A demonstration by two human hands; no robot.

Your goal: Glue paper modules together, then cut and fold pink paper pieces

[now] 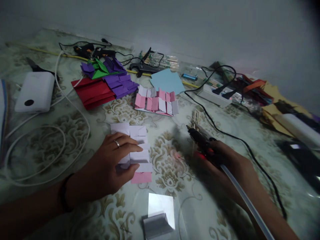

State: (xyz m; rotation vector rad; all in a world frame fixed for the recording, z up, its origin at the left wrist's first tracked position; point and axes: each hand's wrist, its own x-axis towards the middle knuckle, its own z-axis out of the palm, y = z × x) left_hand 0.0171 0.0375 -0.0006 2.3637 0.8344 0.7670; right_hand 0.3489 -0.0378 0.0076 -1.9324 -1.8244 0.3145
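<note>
My left hand (113, 163), with a ring on one finger, lies over white folded paper pieces (139, 155), its fingers stretched out and the thumb apart. A pink folded piece (141, 177) shows at their near end. My right hand (231, 163) is closed around a black hot glue gun (203, 141). A long glue stick (243, 191) sticks out of the gun's back, and a red light glows near the grip. The nozzle points away to the upper left, apart from the paper. Just beyond it lie thin wooden sticks (195, 116), with scissors partly hidden by the gun.
A pink-and-white folded paper block (157, 102), red folded paper (93, 92) and purple folded paper (121, 86) lie farther back. A white power bank (35, 92) trails cable at left. At right are a power strip (214, 95) and a phone (303, 163). Grey folded paper (157, 226) lies in front.
</note>
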